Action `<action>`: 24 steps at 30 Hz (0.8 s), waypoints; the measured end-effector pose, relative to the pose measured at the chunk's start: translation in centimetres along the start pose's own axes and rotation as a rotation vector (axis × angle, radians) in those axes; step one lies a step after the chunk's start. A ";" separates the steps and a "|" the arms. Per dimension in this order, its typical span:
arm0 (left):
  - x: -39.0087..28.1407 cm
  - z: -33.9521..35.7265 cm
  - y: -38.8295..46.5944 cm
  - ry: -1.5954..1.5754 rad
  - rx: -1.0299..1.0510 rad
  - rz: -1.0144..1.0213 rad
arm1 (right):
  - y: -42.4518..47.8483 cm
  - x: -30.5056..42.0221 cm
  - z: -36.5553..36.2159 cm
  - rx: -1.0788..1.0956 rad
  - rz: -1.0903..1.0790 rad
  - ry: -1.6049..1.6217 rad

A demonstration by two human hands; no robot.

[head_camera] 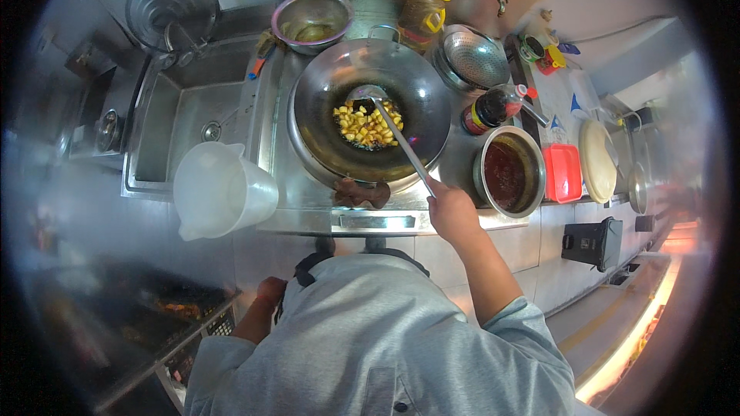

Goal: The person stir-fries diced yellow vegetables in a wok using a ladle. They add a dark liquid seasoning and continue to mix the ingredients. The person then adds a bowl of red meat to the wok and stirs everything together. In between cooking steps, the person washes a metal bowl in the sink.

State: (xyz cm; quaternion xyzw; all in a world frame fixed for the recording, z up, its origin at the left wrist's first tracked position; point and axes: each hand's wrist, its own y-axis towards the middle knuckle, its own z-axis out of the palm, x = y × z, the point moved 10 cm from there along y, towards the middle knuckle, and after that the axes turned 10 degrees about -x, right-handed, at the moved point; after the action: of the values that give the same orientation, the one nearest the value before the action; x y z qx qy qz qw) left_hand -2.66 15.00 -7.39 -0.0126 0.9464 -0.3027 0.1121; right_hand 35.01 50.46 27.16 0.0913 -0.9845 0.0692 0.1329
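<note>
My right hand (pixel 454 210) is closed around the long metal handle of a ladle (pixel 404 147). The ladle's bowl lies inside a large wok (pixel 321 98) and seems to hold dark liquid. Below and beside the bowl, small yellow diced pieces (pixel 368 132) with browned edges lie in liquid at the wok's bottom. A crumpled brown cloth (pixel 362 193) rests at the wok's near rim. My left hand (pixel 272 289) hangs by my left side, away from the counter; its fingers are partly hidden, and whether it holds anything does not show.
A sink (pixel 193 104) and a translucent plastic pitcher (pixel 225 190) are left. A metal bowl (pixel 312 26) and an oil jug (pixel 422 17) stand behind the wok. Right are a strainer (pixel 475 58), a bottle of dark sauce (pixel 491 110), a pot of dark red liquid (pixel 506 173) and a red tray (pixel 563 173).
</note>
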 end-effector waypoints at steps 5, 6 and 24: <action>-0.9 -2.7 -0.1 -0.081 -0.164 0.066 | 0.1 0.1 0.9 0.013 -0.035 -0.029; -0.7 -2.0 0.2 -0.081 -0.164 0.066 | 0.1 0.3 0.6 -0.017 -0.041 -0.010; -1.5 -5.7 -1.0 0.040 -0.119 0.030 | -0.6 1.0 0.1 -0.025 -0.010 -0.010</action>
State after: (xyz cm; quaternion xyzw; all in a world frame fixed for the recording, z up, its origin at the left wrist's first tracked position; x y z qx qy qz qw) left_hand -2.50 17.60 -2.04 0.0011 0.9649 -0.2443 0.0967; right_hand 34.18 49.68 27.40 0.0950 -0.9854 0.0559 0.1296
